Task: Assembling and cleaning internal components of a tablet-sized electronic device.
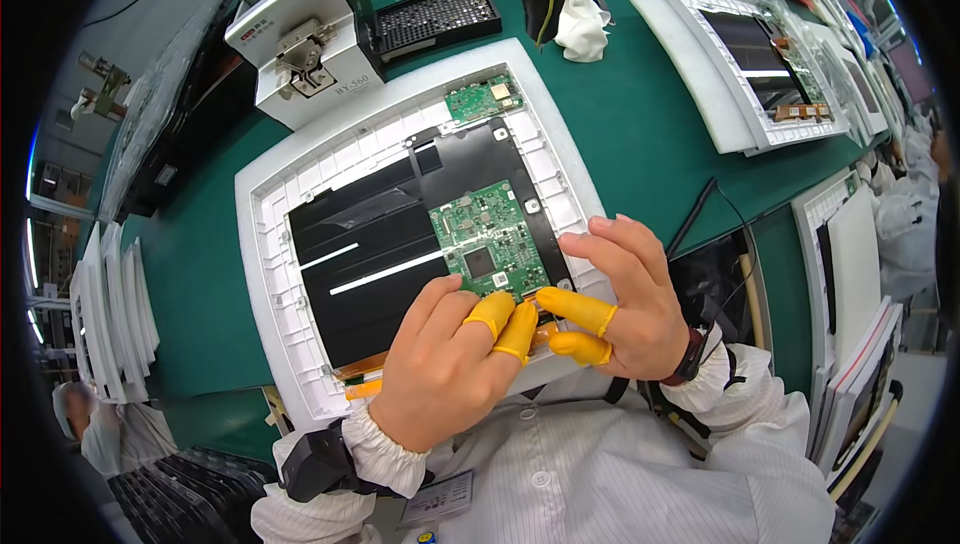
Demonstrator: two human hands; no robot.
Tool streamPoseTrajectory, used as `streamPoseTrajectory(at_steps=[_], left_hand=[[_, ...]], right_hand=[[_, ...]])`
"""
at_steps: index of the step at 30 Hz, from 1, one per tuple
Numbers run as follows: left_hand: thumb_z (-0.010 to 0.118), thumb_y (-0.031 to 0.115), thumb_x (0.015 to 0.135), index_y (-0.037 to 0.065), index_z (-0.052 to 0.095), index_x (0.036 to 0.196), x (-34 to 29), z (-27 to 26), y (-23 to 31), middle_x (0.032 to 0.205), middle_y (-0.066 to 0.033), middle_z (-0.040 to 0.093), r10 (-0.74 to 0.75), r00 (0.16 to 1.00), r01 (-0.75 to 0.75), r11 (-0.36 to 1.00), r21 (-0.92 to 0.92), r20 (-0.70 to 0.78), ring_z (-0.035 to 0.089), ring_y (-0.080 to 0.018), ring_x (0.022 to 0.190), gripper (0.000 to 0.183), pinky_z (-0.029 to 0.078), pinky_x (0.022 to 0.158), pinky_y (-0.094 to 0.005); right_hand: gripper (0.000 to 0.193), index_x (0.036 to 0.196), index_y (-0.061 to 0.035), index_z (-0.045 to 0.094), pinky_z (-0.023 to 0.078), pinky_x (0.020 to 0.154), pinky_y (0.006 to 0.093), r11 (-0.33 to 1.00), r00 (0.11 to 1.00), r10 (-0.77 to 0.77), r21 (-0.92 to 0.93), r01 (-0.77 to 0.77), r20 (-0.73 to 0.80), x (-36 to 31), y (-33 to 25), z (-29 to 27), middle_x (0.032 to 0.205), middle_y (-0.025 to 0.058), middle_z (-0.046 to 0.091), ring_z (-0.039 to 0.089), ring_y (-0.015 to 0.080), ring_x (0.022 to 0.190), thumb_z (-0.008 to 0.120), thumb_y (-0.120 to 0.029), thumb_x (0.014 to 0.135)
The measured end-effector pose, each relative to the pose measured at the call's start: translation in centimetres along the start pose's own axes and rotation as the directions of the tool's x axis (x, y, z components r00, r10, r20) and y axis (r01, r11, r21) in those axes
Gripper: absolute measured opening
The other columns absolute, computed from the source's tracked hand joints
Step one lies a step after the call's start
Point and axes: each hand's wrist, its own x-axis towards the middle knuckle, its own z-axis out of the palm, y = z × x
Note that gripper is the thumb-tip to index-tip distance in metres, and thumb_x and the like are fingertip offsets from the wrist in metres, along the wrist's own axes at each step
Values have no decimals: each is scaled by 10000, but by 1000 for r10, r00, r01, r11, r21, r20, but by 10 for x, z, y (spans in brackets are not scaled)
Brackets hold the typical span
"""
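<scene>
A green circuit board lies on the black metal plate of a display panel, inside a white plastic frame. My left hand and my right hand meet at the board's near edge. Both have yellow finger covers on the thumb and index finger. The left fingertips pinch at an orange flat cable beside the board. From the right, my right index fingertip touches the same spot, its thumb bent below. Fingers hide most of the cable and its connector. Left of my left hand, an orange strip sticks out.
A smaller green board sits at the frame's far corner. Behind stand a white machine and a black tray. Another framed panel lies on white foam at far right. A black pen-like tool with a cord lies right.
</scene>
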Motion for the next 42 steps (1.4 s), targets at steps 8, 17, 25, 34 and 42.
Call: streamPoseTrajectory(at_steps=[8,17,25,34,42], left_hand=[[760,179,754,32,718,813,0,0,1,891,-92,663,-18,1000,18,1000,-14,-14,632,-248,836,163,539,910,-447],[748,157,747,23,746,893,-2,3,1,896,-91,668,-13,1000,12,1000,-7,-28,636,-253,846,199,536,913,-437],[750,165,754,28,746,894,-3,3,0,897,-92,668,-10,1000,10,1000,-3,-29,633,-251,845,196,536,912,-435],[754,193,760,38,736,880,-3,3,1,931,-76,668,-19,999,20,1000,8,-25,630,-241,868,196,531,930,-436],[752,201,761,40,728,884,-3,4,1,949,-81,673,-12,1000,12,1000,13,-14,633,-244,881,205,527,941,-443]], right_hand=[[395,1048,-81,764,353,1105,527,1000,994,2,-25,1,111,6,-5,-8,1393,152,536,439,370,1329,831,-310,733],[428,1072,-56,764,359,1104,487,995,992,80,58,-86,95,9,1,-5,1404,139,517,423,358,1325,827,-279,711],[416,1072,-53,765,357,1108,496,996,992,55,67,-63,112,11,-1,-3,1406,145,513,421,359,1329,821,-274,724],[347,1014,-71,774,348,1110,531,996,991,41,77,-51,131,12,0,-4,1401,144,516,423,357,1330,806,-292,748],[258,871,-58,767,329,1125,541,999,989,-23,45,16,146,8,1,-9,1413,137,533,432,348,1347,817,-262,721]])
